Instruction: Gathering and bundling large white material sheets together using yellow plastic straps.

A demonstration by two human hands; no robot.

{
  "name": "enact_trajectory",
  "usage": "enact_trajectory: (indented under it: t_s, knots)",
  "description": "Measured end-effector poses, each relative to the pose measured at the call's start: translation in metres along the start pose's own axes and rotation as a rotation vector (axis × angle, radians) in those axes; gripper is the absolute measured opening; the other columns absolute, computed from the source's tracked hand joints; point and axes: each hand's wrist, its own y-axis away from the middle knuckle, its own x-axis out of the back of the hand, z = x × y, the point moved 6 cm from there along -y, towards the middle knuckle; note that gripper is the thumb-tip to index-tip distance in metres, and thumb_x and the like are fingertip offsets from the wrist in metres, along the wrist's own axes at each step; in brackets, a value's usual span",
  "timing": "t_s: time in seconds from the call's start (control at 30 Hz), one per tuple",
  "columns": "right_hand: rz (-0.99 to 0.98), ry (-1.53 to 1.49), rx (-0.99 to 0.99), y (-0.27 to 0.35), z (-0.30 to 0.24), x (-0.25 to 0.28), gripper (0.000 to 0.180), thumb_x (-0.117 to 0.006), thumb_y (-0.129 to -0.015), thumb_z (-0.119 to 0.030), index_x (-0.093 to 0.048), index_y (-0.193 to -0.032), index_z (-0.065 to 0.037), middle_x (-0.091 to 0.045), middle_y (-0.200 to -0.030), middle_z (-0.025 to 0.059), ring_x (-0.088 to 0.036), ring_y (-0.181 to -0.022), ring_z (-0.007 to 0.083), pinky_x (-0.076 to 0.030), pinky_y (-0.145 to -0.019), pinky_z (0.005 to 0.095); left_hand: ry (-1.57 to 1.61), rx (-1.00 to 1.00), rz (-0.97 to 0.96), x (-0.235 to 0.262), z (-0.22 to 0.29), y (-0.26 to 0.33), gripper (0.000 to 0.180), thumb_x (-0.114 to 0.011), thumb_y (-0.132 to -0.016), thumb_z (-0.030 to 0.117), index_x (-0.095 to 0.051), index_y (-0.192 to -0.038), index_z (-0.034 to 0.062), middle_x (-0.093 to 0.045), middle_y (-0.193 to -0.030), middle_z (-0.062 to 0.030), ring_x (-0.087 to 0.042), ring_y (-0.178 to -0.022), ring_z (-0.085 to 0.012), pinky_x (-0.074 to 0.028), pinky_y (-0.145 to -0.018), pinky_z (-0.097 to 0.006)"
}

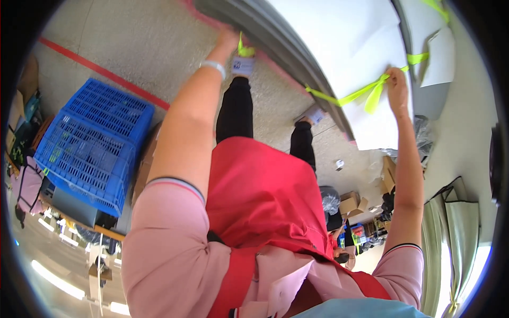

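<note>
Speckled grey flooring [159,37] with a red line [101,71] runs under a blue plastic crate [90,143] and cardboard boxes [350,204]. Both arms reach forward to a large white flat bundle [350,47] bound with yellow-green strap [360,95]. Left hand [228,40] is closed on a strap end [245,50] at the bundle's near edge. Right hand [396,87] pinches the strap's knot on top. Judging by this, tying is under way; tightening would need both ends pulled evenly.
</note>
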Motion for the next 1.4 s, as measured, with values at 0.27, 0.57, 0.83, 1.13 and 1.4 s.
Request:
enact_trajectory:
  t_s: [0.27, 0.57, 0.83, 1.13, 1.4]
  knots:
    - [-0.415, 0.039, -0.099, -0.081, -0.115, 0.011, 0.026, -0.058, -0.089, -0.011, -0.061, -0.115, -0.010, -0.065, -0.092, 0.0099, -0.062, -0.080, 0.0217, -0.050, -0.077, 0.0337, 0.072, -0.139, 0.105, 0.046, 0.030, 0.063, 0.028, -0.049, -0.096, 0.023, -0.067, -0.101, 0.0033, -0.066, -0.091, -0.0261, -0.064, -0.091, -0.0441, -0.049, -0.081, -0.049]
    - [-0.016, -0.538, -0.624, -0.252, -0.136, 0.000, 0.051, -0.067, -0.090, -0.044, -0.067, -0.094, 0.007, -0.069, -0.083, 0.0130, -0.066, -0.069, 0.0172, -0.057, -0.061, 0.0262, 0.430, 0.127, 0.071, 0.051, -0.026, 0.115, 0.029, -0.053, -0.098, 0.028, -0.066, -0.092, 0.0031, -0.058, -0.068, -0.0088, -0.052, -0.051, -0.0178, -0.041, -0.048, -0.035]
    - [0.238, -0.709, -0.675, -0.240, -0.053, 0.008, 0.029, -0.071, -0.088, -0.025, -0.065, -0.090, 0.003, -0.070, -0.083, 0.0117, -0.067, -0.066, 0.0147, -0.053, -0.053, 0.0207, 0.738, 0.496, -0.133, 0.038, -0.025, 0.199, 0.021, -0.063, -0.092, 0.026, -0.064, -0.090, 0.0060, -0.055, -0.062, -0.0025, -0.051, -0.048, -0.0104, -0.041, -0.044, -0.028]
    - [0.300, -0.649, -0.579, -0.239, -0.082, 0.000, 0.027, -0.068, -0.089, -0.017, -0.061, -0.100, 0.006, -0.070, -0.094, 0.0155, -0.069, -0.080, 0.0217, -0.056, -0.066, 0.0253, 0.900, 0.640, -0.018, 0.002, -0.025, 0.052, 0.016, -0.063, -0.090, 0.018, -0.063, -0.092, 0.0021, -0.062, -0.071, -0.0081, -0.059, -0.054, -0.0173, -0.045, -0.043, -0.032]
    - [0.459, -1.014, -0.393, -0.255, -0.063, 0.052, 0.034, -0.055, -0.094, -0.006, -0.047, -0.121, 0.013, -0.058, -0.123, 0.0250, -0.065, -0.104, 0.0352, -0.053, -0.097, 0.0382, 1.188, 0.534, -0.350, -0.013, 0.018, 0.084, 0.025, -0.062, -0.094, 0.026, -0.064, -0.087, 0.0018, -0.057, -0.066, -0.0066, -0.053, -0.052, -0.0157, -0.041, -0.042, -0.032]
